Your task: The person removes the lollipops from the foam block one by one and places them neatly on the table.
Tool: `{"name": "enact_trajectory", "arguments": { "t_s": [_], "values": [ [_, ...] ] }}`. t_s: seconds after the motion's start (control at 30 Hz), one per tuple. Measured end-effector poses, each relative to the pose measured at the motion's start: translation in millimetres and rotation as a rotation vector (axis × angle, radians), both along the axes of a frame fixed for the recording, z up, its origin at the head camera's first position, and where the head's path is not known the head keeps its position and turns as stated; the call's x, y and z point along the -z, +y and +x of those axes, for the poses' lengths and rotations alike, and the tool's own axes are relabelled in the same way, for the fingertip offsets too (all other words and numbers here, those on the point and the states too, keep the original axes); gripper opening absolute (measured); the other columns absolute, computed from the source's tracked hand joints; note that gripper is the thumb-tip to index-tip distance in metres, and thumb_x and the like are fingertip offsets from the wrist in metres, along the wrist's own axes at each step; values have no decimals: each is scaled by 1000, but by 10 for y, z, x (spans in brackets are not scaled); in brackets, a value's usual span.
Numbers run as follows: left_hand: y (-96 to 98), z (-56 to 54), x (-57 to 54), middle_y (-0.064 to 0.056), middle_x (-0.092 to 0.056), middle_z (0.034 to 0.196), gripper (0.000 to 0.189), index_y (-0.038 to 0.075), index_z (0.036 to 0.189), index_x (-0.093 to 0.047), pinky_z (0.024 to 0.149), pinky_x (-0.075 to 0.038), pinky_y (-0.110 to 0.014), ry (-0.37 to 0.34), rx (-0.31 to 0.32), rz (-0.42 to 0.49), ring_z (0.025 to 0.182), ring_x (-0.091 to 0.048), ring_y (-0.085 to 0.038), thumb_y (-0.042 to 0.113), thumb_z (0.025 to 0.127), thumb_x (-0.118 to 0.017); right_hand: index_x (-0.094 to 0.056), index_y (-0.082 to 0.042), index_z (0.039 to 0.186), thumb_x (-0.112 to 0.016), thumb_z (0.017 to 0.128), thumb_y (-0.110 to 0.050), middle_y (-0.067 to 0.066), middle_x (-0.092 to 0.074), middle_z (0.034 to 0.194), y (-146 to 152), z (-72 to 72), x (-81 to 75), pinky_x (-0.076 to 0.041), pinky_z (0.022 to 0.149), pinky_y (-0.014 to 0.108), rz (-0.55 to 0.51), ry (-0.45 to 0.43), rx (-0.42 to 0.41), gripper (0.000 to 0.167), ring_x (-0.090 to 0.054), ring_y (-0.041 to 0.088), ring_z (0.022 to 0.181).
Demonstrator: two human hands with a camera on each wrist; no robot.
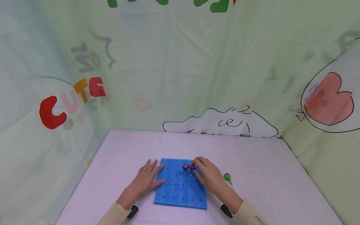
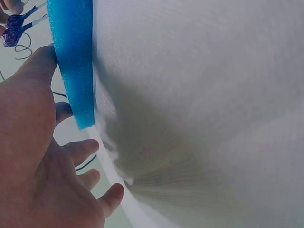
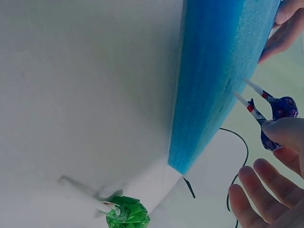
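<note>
A blue foam board (image 1: 180, 197) dotted with small holes lies on the table. Two lollipops in purple-and-red wrappers stand side by side with their sticks in its far part: a left lollipop (image 1: 185, 167) and a right lollipop (image 1: 192, 167). My right hand (image 1: 209, 175) pinches the head of the right one between thumb and index finger; its other fingers (image 3: 259, 202) are off the board. My left hand (image 1: 143, 181) rests at the board's left edge with fingers spread, thumb (image 2: 40, 64) touching the foam.
A green-wrapped lollipop (image 1: 227, 177) lies on the table right of the board, close to my right forearm; its white stick points toward me. The table (image 1: 135, 143) has a pale cloth. Printed curtains (image 1: 168, 78) hang behind and at both sides.
</note>
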State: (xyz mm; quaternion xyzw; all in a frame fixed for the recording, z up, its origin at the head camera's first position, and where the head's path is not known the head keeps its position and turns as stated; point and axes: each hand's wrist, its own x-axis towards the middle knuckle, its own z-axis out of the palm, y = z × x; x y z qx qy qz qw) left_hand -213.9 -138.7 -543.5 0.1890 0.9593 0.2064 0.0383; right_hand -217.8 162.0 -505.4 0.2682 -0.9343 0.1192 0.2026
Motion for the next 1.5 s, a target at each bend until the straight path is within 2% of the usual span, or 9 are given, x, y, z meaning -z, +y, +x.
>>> {"name": "enact_trajectory", "arguments": {
  "t_s": [0.27,0.57,0.73,0.9,1.1,1.3,1.5],
  "values": [
    [2,2,-6,-17,-29,164,72,19,155,-39,117,-24,-67,2,-1,3,154,-15,-45,55,96,-60,-65,-17,114,-84,82,-18,3,-66,116,-3,9,-23,-59,86,35,-14,10,-7,37,-66,19,102],
    [-4,-7,21,-17,-29,164,73,20,156,-39,117,-24,-68,2,3,4,154,-15,-45,56,96,-59,-66,-14,114,-85,81,-17,4,-67,115,3,3,-121,-59,85,34,-33,39,-12,39,-67,19,102],
    [-5,-7,7,-17,-29,164,72,20,156,-39,117,-23,-68,-4,5,5,154,-15,-45,55,96,-59,-67,-15,115,-85,81,-18,3,-67,116,14,10,-188,-59,86,34,-48,4,8,38,-66,18,104],
    [-9,-8,1,-17,-29,164,72,20,156,-39,117,-23,-67,-11,4,4,154,-15,-45,55,96,-58,-68,-16,114,-83,83,-19,1,-66,115,19,30,-230,-60,86,33,-91,-105,26,34,-66,17,105],
    [-15,-16,21,-17,-29,164,72,21,156,-38,117,-24,-67,-11,6,0,154,-15,-46,56,96,-58,-71,-15,111,-80,87,-21,-2,-67,113,16,46,-276,-59,87,37,-175,-318,51,27,-68,19,105],
    [-20,-13,29,-17,-29,164,72,20,156,-38,117,-23,-67,-21,2,4,154,-15,-45,56,96,-58,-72,-13,111,-75,91,-20,1,-69,110,77,11,-274,-59,84,40,-233,-518,-23,21,-66,26,107],
    [-13,-8,11,-18,-28,164,73,20,156,-38,117,-22,-68,-25,3,14,154,-15,-45,56,96,-58,-73,-10,112,-73,93,-22,5,-69,112,142,-12,-283,-59,82,39,-257,-623,-92,23,-64,30,109]
  ]
}}
